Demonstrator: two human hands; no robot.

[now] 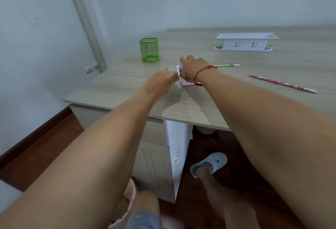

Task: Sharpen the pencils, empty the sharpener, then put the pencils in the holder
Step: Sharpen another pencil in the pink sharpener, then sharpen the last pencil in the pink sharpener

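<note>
From the head camera I count two hands, one sharpener, two pencils and one holder, all over one pale wood-grain desk (127,86).

My right hand (194,68) lies on top of the lilac plastic pencil sharpener (185,82), with its fingers curled down over the far side, gripping it. The sharpener stands on the desk near the middle of the view, and only its lower corner and a white plate on its left face show. One thin red string bracelet (205,70) circles the right wrist.

My left hand (161,81) reaches in from the left, its fingertips at that white plate. The hand is smeared by motion, so I cannot tell whether it pinches the plate or only touches it.

The two pencils lie flat on the desk to the right of the sharpener, apart from each other. One is a green patterned pencil (227,65) just past my right wrist, and the other is a pink patterned pencil (283,84), nearer the front edge and angled.

The square green wire-mesh pencil holder (149,49) stands upright on the far left of the desk, well apart from the pencils.

One white plastic socket box (247,42) with two outlets sits at the back. Below the desk, one foot wears a pale blue slipper (212,163) on the dark wooden floor (45,147).
</note>
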